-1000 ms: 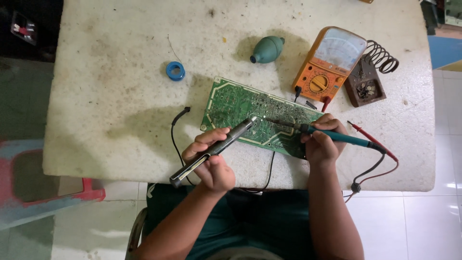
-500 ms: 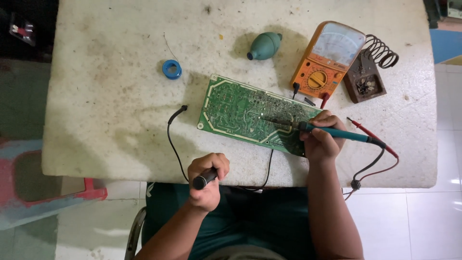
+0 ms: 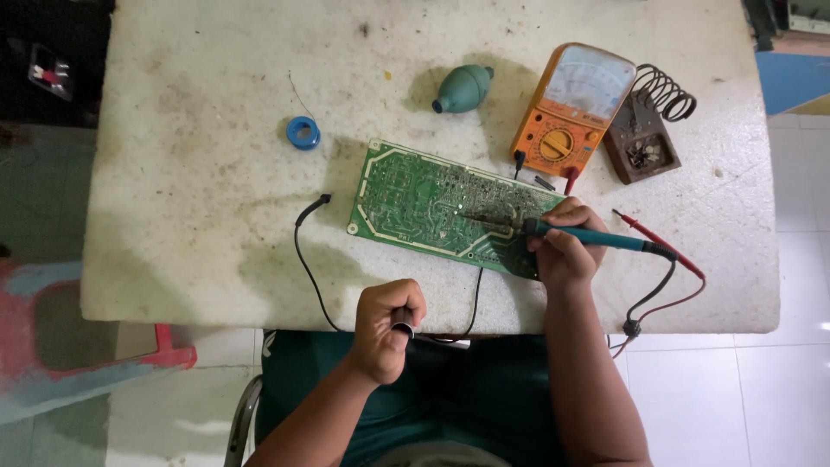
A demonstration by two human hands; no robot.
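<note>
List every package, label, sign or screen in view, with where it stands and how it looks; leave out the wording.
Multimeter: far right part of the table, beyond the circuit board; orange case, pale needle-dial window on top, round selector knob below.
Circuit board markings: white printed outlines and small lettering on the green rectangular board at the table's middle.
No packages, signs or lit screens in view.

1. We see a small electronics repair bench w/ stained white table (image 3: 216,199) on tiled floor.
2. Orange analog multimeter (image 3: 572,108), coil soldering-iron stand (image 3: 650,125), green circuit board (image 3: 441,207).
3. Blue solder spool (image 3: 303,132), green blower bulb (image 3: 464,88).
</note>
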